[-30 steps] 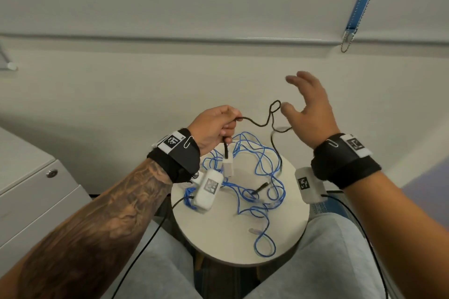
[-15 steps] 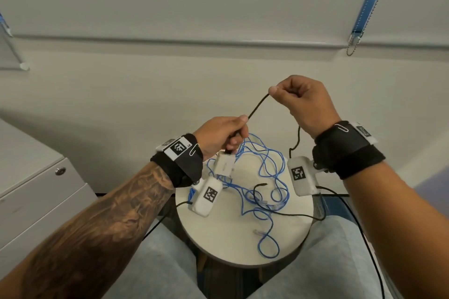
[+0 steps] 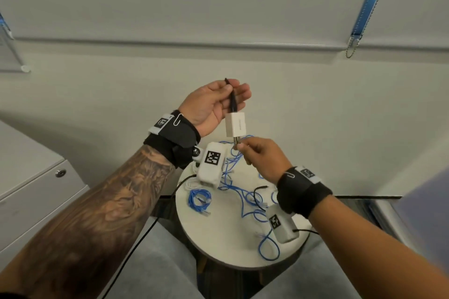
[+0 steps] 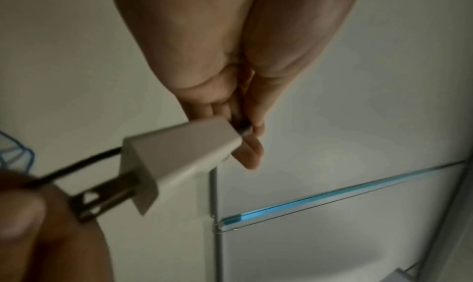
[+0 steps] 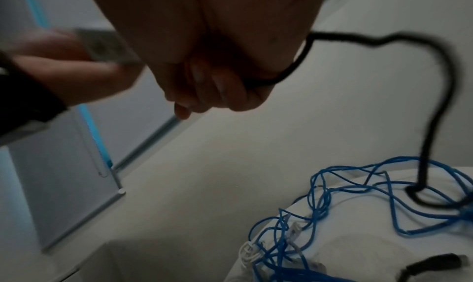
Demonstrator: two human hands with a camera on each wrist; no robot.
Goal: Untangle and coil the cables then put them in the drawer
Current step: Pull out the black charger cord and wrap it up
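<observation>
My left hand (image 3: 230, 91) is raised palm up and pinches the black cable (image 3: 232, 102) just above the white wall adapter (image 3: 236, 125), which hangs prongs down. In the left wrist view the adapter (image 4: 179, 154) and its metal prongs (image 4: 102, 199) are close. My right hand (image 3: 243, 149), just below the adapter, grips the same black cable (image 5: 281, 78). From there it loops down to the table. Tangled blue cables (image 3: 245, 198) lie on the round white table (image 3: 226, 245); they also show in the right wrist view (image 5: 358, 195). A small blue coil (image 3: 199, 201) lies at the table's left.
A grey drawer cabinet (image 3: 36, 192) with a lock (image 3: 60, 173) stands to my left. A thin white cable (image 3: 192, 185) lies by the blue coil. The black cable's free plug (image 3: 262, 187) rests among the blue strands. A wall is right behind the table; my knees are under it.
My left hand rose and turned palm up, lifting the adapter off the table. My right hand dropped from above to just under the adapter, still holding the black cable.
</observation>
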